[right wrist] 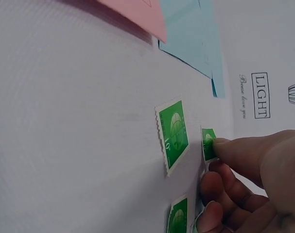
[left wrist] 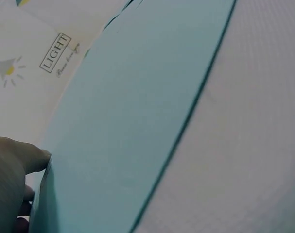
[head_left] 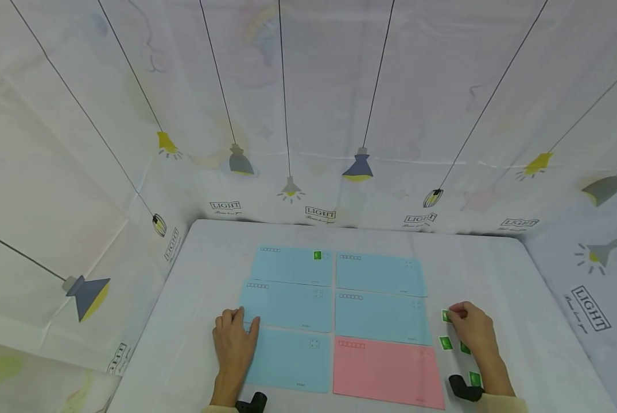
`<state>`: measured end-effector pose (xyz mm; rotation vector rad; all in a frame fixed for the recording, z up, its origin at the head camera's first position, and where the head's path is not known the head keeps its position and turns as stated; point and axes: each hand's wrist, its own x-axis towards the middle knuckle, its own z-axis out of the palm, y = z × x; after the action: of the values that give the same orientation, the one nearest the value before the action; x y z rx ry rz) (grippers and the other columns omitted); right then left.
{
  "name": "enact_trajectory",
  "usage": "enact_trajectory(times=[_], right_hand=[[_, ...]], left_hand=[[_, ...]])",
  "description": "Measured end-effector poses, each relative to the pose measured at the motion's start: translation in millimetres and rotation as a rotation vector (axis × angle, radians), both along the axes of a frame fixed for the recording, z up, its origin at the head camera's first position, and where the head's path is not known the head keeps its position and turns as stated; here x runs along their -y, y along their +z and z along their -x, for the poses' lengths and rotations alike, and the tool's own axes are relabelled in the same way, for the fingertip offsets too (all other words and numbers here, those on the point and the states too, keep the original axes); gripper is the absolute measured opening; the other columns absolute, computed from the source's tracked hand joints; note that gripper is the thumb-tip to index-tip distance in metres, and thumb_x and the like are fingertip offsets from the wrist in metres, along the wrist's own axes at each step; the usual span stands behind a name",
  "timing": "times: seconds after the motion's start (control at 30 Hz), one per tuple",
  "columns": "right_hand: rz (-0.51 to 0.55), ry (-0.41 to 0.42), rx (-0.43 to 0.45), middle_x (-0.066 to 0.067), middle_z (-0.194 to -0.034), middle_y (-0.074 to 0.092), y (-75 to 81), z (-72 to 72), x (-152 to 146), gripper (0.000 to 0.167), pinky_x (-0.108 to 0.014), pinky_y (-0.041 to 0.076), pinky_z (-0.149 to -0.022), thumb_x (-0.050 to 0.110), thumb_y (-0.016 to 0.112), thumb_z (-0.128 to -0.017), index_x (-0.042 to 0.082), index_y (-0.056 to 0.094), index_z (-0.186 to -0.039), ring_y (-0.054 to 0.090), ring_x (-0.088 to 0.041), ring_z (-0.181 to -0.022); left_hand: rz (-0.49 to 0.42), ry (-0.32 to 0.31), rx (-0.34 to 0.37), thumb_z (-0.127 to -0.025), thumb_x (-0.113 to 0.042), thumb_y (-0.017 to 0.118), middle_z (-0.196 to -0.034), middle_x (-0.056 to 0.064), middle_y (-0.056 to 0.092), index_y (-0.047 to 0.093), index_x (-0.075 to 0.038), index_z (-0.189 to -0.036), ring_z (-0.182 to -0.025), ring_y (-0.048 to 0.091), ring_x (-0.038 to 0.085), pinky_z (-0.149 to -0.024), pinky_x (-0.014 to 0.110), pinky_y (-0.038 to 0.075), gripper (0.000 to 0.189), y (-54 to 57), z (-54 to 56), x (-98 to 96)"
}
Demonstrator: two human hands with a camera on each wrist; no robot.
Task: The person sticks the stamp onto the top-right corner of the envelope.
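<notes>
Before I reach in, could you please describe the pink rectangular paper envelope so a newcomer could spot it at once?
On the white-covered table, six rectangular paper envelopes lie in two columns of three. In the right column, the pink rectangular paper envelope lies at the near end. Its colour sets it apart: the other five are light blue.

White tabletop (head_left: 499, 269) beneath my right grip (head_left: 472, 328). Ahead, creased white backdrop (head_left: 329, 103): printed caged-bulb lamp (head_left: 433, 198) slightly left of my grip, navy pendant lamp (head_left: 358, 166) farther left, grey lampshade (head_left: 605, 187) ahead-right. Off right, framed "LIGHT" lettering (head_left: 590, 308).
</notes>
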<state>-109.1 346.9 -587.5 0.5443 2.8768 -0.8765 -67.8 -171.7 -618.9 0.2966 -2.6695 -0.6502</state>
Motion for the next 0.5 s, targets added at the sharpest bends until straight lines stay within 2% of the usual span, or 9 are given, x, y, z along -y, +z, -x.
enact_trajectory(times=[0.17,0.37,0.5], right_hand=[[-0.01,0.02,0.006,-0.022,-0.102,0.067,7.2,-1.3,2,0.028,-0.027,0.042,-0.061,0.021,0.059,-0.099,-0.004,0.063,-0.112,0.06,-0.028,-0.085],[-0.022,0.098,0.015,-0.022,-0.101,0.068,21.6,-1.0,7,0.029,-0.027,0.042,-0.06,0.021,0.057,-0.099,-0.004,0.063,-0.112,0.06,-0.026,-0.082],[-0.026,0.122,0.022,-0.023,-0.104,0.068,32.5,0.1,14,0.03,-0.029,0.044,-0.063,0.022,0.057,-0.099,-0.005,0.063,-0.113,0.06,-0.026,-0.084]], left_hand=[[-0.007,0.001,-0.017,-0.083,-0.027,0.081,-0.106,0.021,0.062,0.068,0.009,-0.118,-0.094,0.053,0.034,-0.08,0.045,0.042,0.051,-1.3,0.6,-0.3],[-0.009,0.005,-0.04,-0.082,-0.025,0.082,-0.104,0.022,0.062,0.069,0.01,-0.117,-0.091,0.052,0.033,-0.078,0.044,0.042,0.05,-1.0,0.0,-1.2],[-0.008,0.009,-0.043,-0.083,-0.024,0.082,-0.103,0.021,0.062,0.069,0.01,-0.117,-0.09,0.052,0.033,-0.077,0.043,0.041,0.05,-1.1,0.3,-1.3]])
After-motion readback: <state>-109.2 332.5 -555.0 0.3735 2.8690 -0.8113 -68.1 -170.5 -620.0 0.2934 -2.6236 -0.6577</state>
